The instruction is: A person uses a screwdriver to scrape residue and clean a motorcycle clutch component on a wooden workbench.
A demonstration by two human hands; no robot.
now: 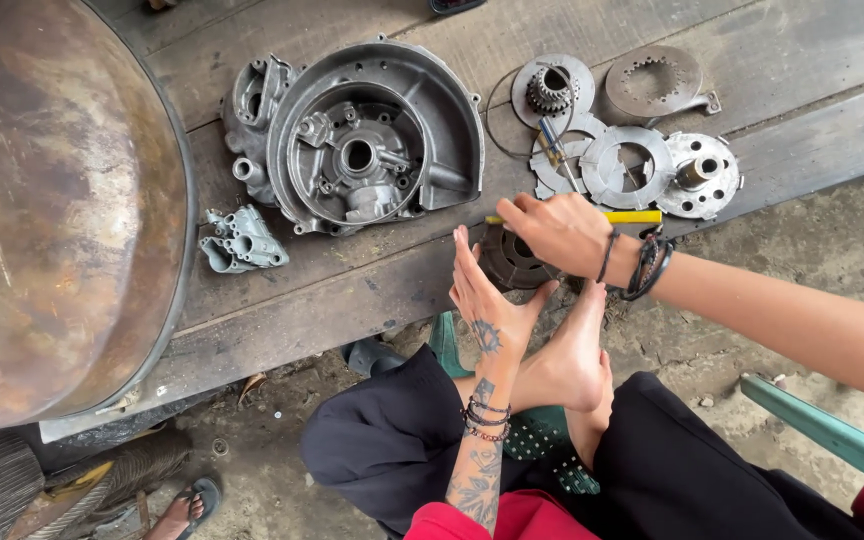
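The left hand (482, 295) was open flat against the dark clutch drum (510, 258) at the bench's (352, 290) edge, the right hand (562, 232) gripped a yellow-handled tool (632, 217) over it, and 5 removed plates (627, 165) suggested disassembly was well advanced.

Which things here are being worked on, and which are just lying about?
In hand: left hand against dark round toothed part; right hand on yellow-handled tool.
Lying about: engine cover casting, small grey casting, clutch plates, rusty metal dome.
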